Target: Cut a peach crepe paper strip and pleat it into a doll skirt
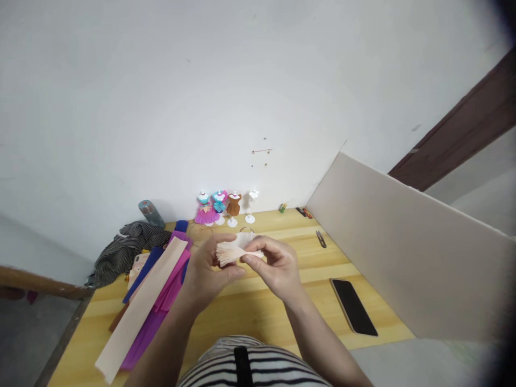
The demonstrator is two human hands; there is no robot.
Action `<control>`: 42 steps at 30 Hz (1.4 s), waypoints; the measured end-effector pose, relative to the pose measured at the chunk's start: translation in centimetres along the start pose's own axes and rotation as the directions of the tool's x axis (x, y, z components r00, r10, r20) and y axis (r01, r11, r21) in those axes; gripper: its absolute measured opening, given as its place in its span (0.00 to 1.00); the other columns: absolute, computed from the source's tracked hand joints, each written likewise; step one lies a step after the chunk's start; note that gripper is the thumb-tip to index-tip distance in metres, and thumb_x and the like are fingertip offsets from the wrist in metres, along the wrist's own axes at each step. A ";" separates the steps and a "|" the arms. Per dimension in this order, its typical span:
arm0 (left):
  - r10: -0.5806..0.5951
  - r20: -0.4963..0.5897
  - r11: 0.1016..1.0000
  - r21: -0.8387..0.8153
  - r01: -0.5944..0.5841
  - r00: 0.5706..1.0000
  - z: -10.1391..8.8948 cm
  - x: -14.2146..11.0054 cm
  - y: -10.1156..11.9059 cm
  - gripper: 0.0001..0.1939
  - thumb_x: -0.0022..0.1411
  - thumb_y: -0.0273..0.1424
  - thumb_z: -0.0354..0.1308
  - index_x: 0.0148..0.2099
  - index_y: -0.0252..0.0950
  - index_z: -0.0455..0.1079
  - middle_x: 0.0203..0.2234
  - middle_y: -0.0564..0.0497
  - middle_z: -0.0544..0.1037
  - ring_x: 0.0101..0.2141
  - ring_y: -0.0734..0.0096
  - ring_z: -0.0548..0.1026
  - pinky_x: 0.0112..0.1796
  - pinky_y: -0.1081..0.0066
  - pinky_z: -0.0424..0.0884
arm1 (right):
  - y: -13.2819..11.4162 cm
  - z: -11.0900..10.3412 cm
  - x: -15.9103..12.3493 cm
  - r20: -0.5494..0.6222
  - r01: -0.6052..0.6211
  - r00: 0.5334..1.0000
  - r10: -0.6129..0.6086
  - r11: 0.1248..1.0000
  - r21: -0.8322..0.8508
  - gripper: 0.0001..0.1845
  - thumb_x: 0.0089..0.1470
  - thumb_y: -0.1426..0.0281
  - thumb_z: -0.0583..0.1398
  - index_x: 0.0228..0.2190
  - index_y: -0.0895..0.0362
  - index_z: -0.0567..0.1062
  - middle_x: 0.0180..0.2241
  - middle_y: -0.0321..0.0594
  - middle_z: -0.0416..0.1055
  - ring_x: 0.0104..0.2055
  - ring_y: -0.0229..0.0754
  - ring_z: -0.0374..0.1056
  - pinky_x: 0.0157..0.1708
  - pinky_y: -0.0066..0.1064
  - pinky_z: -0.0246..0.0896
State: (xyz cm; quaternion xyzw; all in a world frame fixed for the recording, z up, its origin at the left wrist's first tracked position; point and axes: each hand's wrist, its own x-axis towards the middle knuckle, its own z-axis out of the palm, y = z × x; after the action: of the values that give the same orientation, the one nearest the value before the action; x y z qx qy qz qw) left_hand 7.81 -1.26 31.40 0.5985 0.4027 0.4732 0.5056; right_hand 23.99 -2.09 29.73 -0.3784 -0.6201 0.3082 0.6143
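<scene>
Between my hands, above the wooden table (266,317), is a piece of pale peach crepe paper (229,252), gathered into pleats with its edge fanned out to the left. My left hand (209,269) curves around the fanned end, fingers behind it and thumb below. With thumb and fingers, my right hand (276,266) pinches the gathered right end. Beyond them, a thin ring (246,230) lies on the table, partly hidden. Small mannequin stands along the wall wear a pink and blue dress (206,212), a blue one (219,201) and a brown one (234,205); a white mannequin (252,201) is bare.
Crepe paper strips (145,306) in peach, pink, purple and blue lie at left, beside a striped cloth (129,247) and a flask (151,212). A phone (353,306) and thread snips (321,239) lie at right, before an upright white board (403,247).
</scene>
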 end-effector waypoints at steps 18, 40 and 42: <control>-0.003 -0.032 0.978 -0.208 -0.003 0.999 0.5 0.1 0.8 0.10 0.47 0.30 0.67 0.29 0.34 0.68 0.18 0.51 0.78 0.19 0.71 0.76 0.24 0.73 0.73 | -0.9 0.2 0.4 0.032 -0.011 0.999 0.010 1.000 0.026 0.07 0.50 0.68 0.64 0.24 0.57 0.74 0.21 0.37 0.74 0.24 0.38 0.68 0.26 0.29 0.62; 0.033 -0.133 0.997 -0.069 -0.042 0.991 -0.1 -0.4 0.0 0.07 0.46 0.28 0.67 0.30 0.34 0.75 0.16 0.52 0.77 0.17 0.73 0.74 0.22 0.75 0.71 | -0.4 0.6 0.2 0.007 -0.042 0.999 0.042 0.999 0.015 0.08 0.48 0.66 0.65 0.23 0.57 0.75 0.21 0.38 0.73 0.23 0.37 0.66 0.24 0.29 0.61; 0.052 -0.204 0.996 -0.061 -0.066 0.978 0.0 -0.6 -0.3 0.06 0.46 0.28 0.67 0.30 0.34 0.75 0.16 0.54 0.77 0.18 0.73 0.74 0.23 0.75 0.71 | -0.5 0.7 0.2 0.003 -0.049 0.999 0.049 0.998 0.025 0.08 0.48 0.65 0.65 0.23 0.57 0.75 0.21 0.38 0.73 0.24 0.38 0.67 0.25 0.29 0.62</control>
State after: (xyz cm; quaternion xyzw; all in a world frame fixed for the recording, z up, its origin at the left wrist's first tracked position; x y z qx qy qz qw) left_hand 7.71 -1.76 31.02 0.5417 0.4176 0.5598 0.4678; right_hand 23.21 -2.12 30.18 -0.3854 -0.6073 0.3314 0.6106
